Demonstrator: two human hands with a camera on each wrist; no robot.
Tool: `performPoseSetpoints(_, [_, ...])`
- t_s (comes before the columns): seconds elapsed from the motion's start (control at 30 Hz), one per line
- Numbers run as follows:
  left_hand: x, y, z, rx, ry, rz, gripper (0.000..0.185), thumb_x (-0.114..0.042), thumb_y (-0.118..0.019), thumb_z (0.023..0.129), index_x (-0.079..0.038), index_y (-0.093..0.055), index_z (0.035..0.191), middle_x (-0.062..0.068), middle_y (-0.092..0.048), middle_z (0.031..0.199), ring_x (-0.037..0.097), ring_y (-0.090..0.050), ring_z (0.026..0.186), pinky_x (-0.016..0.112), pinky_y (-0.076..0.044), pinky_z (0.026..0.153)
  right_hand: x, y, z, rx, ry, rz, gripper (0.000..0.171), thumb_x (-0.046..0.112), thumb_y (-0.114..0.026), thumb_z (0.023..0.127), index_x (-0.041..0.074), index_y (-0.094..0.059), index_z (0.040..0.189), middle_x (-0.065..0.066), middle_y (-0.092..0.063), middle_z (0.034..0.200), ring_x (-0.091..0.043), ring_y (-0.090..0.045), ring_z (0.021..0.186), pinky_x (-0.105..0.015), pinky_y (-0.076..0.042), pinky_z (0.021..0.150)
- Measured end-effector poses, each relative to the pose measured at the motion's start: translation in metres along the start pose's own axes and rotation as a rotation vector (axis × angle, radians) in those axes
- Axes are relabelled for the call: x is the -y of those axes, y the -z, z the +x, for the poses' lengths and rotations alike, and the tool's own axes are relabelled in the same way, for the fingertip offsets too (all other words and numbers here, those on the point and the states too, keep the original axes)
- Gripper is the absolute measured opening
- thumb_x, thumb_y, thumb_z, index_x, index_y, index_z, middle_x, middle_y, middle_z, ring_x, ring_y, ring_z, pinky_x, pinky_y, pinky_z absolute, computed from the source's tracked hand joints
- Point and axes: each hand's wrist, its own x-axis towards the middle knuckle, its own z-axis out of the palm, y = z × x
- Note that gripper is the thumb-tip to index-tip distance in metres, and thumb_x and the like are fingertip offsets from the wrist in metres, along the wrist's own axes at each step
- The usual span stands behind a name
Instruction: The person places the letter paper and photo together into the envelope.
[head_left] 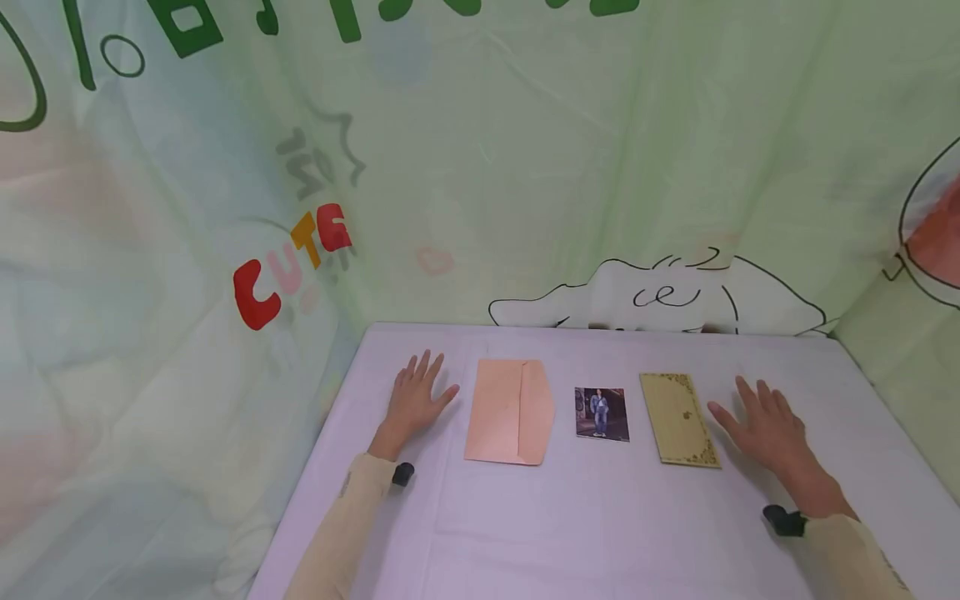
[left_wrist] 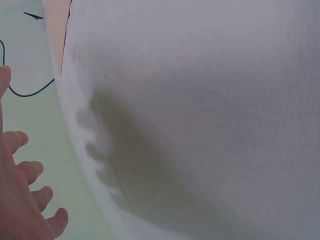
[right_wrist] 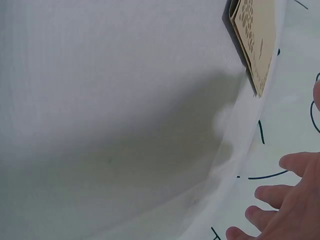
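Three flat things lie in a row on the table. A pink envelope (head_left: 495, 412), its flap unfolded to the right, is nearest my left hand (head_left: 412, 402). In the middle is a small photo (head_left: 602, 414) of a standing person in blue. A tan folded card (head_left: 678, 419) with dark ornate corners lies nearest my right hand (head_left: 768, 429). Both hands hold nothing, with fingers spread, one at each end of the row. The left wrist view catches a corner of the envelope (left_wrist: 57, 30); the right wrist view shows the card's folded edge (right_wrist: 255, 40).
A pale lilac cloth covers the table (head_left: 540, 533). Around it hang light green curtains (head_left: 480, 167) with printed letters and drawings, close behind the table's back edge and along its sides. Dark wrist cameras sit on both cream sleeves (head_left: 341, 525).
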Motion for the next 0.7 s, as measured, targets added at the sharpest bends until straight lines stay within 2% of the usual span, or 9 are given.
performPoseSetpoints(0.2, [-0.005, -0.002, 0.001, 0.023, -0.017, 0.0, 0.081, -0.067, -0.044, 0.097, -0.019, -0.026, 0.16, 0.015, -0.021, 0.167, 0.042, -0.02, 0.153, 0.061, -0.022, 0.121, 0.009, -0.001, -0.001, -0.003, 0.006, 0.005, 0.094, 0.065, -0.034, 0.101, -0.006, -0.007, 0.157, -0.044, -0.005, 0.156, -0.063, -0.002, 0.144, -0.081, -0.012, 0.106])
performPoseSetpoints(0.43, [-0.013, -0.006, 0.002, 0.029, -0.024, -0.007, 0.08, -0.067, -0.043, 0.098, -0.022, -0.024, 0.161, 0.015, -0.02, 0.168, 0.041, -0.019, 0.154, 0.062, -0.021, 0.121, 0.016, -0.003, 0.0, -0.011, 0.056, 0.001, 0.09, 0.061, -0.037, 0.103, -0.006, -0.009, 0.157, -0.044, -0.007, 0.156, -0.064, -0.004, 0.144, -0.081, -0.013, 0.105])
performPoseSetpoints(0.7, [-0.022, -0.012, 0.002, 0.04, -0.042, 0.006, 0.08, -0.068, -0.042, 0.098, -0.022, -0.024, 0.161, 0.015, -0.02, 0.168, 0.041, -0.02, 0.154, 0.06, -0.022, 0.121, 0.028, -0.007, 0.0, 0.019, 0.055, 0.005, 0.091, 0.063, -0.038, 0.102, -0.005, -0.012, 0.157, -0.043, -0.007, 0.157, -0.063, -0.004, 0.144, -0.082, -0.013, 0.104])
